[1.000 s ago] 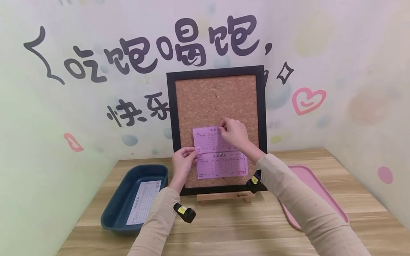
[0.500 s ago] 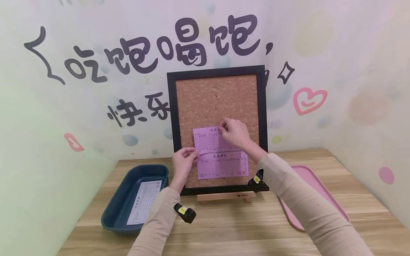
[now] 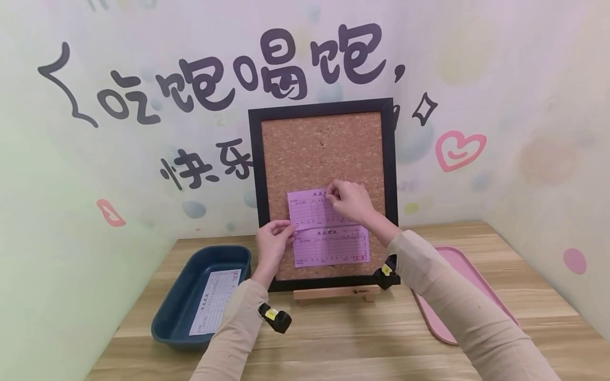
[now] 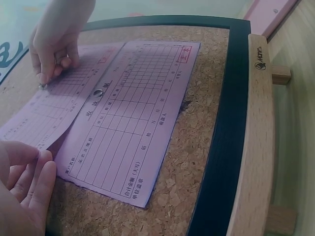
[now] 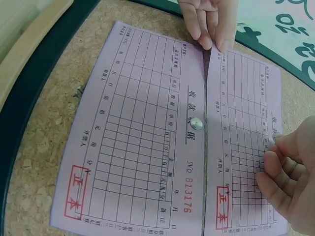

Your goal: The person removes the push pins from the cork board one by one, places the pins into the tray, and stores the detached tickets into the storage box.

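Note:
A black-framed corkboard (image 3: 321, 151) stands upright on a small wooden easel (image 3: 333, 292). On it a lower pink receipt sheet (image 3: 331, 251) is fixed by a silver thumbtack (image 5: 196, 123) near its top edge. Just above lies an upper pink receipt sheet (image 3: 305, 209), its lower left part slightly raised off the board. My left hand (image 3: 273, 242) pinches that sheet's lower left corner between thumb and fingers. At the top middle of the same sheet, my right hand (image 3: 350, 202) pinches a small shiny tack (image 4: 43, 86), mostly hidden by the fingertips.
To the left, a dark blue tray (image 3: 164, 312) holds a white receipt sheet (image 3: 214, 302). A pink tray (image 3: 438, 325) lies at the right, partly behind my right sleeve. The wooden table (image 3: 352, 338) meets a wall with painted lettering behind the board.
My right wrist and the back of the hand have dropped slightly, while its fingertips stay at the sheet's top edge. The left hand and both sheets look unmoved.

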Demonstrator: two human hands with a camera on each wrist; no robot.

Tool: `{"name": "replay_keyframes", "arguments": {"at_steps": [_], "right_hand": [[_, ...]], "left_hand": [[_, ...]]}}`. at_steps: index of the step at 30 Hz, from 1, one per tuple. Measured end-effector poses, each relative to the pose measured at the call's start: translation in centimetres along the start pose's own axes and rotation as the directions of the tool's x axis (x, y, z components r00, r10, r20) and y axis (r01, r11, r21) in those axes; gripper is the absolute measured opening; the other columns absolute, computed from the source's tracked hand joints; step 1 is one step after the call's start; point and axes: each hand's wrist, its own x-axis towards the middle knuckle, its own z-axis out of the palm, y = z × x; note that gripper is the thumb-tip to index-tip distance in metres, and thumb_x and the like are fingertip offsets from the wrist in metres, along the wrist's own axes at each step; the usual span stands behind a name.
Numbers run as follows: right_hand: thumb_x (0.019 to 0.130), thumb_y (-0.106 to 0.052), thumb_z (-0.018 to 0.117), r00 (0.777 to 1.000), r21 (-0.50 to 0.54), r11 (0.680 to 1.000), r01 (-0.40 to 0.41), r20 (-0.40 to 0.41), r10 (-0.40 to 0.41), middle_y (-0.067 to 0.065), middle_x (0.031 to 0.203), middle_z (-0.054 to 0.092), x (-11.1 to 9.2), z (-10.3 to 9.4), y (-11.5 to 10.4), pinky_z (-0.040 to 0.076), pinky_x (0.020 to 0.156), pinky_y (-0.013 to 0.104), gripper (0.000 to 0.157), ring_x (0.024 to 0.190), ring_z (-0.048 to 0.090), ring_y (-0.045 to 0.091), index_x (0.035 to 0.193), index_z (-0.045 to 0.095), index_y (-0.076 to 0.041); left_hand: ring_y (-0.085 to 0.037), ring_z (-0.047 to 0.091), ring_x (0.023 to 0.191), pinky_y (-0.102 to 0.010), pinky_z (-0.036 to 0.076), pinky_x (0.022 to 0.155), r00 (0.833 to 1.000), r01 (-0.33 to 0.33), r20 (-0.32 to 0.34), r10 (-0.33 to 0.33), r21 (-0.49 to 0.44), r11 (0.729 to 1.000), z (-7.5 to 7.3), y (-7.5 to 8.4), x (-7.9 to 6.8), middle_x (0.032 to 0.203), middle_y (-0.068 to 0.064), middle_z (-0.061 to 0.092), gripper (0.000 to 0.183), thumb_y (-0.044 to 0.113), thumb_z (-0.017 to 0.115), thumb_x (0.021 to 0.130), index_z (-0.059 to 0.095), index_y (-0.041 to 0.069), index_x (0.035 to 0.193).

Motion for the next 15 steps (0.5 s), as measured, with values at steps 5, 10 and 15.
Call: {"name": "replay_keyframes", "arguments": {"at_steps": [5, 10, 15], "right_hand": [[0.086, -0.011, 0.058, 1.000, 0.014, 1.000, -0.008, 0.002, 0.008, 0.003, 0.066, 0.054, -0.3, -0.2, 0.1, 0.031, 0.051, 0.024, 0.007, 0.057, 0.044, 0.014, 0.085, 0.061, -0.004], [0.088, -0.011, 0.057, 1.000, 0.036, 0.999, -0.015, 0.018, 0.015, 0.004, 0.068, 0.054, -0.9, -0.7, 0.2, 0.032, 0.052, 0.026, 0.008, 0.059, 0.044, 0.015, 0.088, 0.061, -0.004], [0.088, -0.012, 0.057, 0.999, 0.041, 0.999, -0.029, 0.025, 0.028, 0.004, 0.068, 0.053, -1.4, -1.4, 0.5, 0.033, 0.052, 0.027, 0.008, 0.059, 0.044, 0.017, 0.086, 0.060, -0.005]], "left_hand": [[-0.014, 0.065, 0.070, -0.025, 0.055, 0.067, 1.000, -0.007, 0.001, 0.007, -0.013, 1.000, 0.0, 0.1, -0.1, 0.090, -0.020, 0.066, 0.017, 0.005, 0.066, 0.081, 0.064, -0.006, 0.095], [-0.013, 0.064, 0.070, -0.025, 0.055, 0.066, 1.000, -0.012, -0.003, 0.012, 0.001, 1.000, -0.3, 0.5, -0.3, 0.089, -0.019, 0.066, 0.016, 0.005, 0.065, 0.082, 0.064, -0.005, 0.095], [-0.012, 0.063, 0.065, -0.023, 0.055, 0.063, 0.999, -0.031, -0.020, 0.031, -0.019, 0.999, -0.8, 0.9, -0.5, 0.082, -0.017, 0.067, 0.015, 0.002, 0.065, 0.081, 0.064, -0.007, 0.093]]}}
